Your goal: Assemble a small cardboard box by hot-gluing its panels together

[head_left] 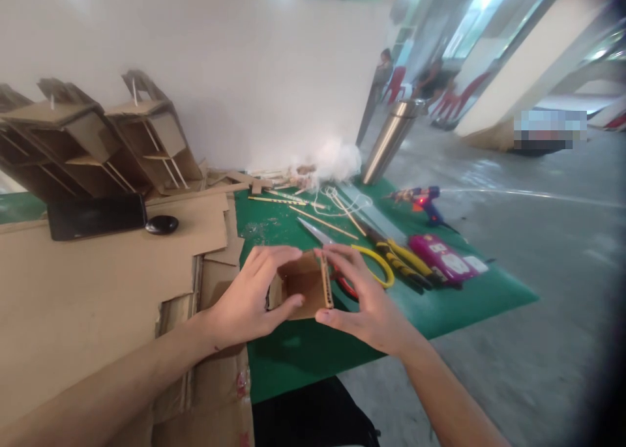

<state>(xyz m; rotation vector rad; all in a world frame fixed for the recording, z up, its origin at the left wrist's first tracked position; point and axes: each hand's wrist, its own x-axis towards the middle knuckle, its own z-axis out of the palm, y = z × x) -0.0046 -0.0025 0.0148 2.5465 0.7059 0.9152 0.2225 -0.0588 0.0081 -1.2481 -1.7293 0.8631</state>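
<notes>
A small open cardboard box [306, 281] is held between both hands above the green table. My left hand [261, 287] closes on its left side, thumb at the near edge and fingers over the far edge. On the right wall, my right hand [359, 297] grips with the thumb low and the fingertips at the top corner. Just behind the box lie scissors [375, 257] with red and yellow handles, partly hidden by my right hand. Pliers [408, 258] with yellow and black grips are to their right.
Large cardboard sheets [98, 290] cover the left side, bearing a black mouse [162, 224] and a black tablet-like device [98, 216]. Cardboard structures [147, 134] stand behind. A steel bottle [391, 141], glue gun [420, 199] and purple phone-like case [443, 258] are at right.
</notes>
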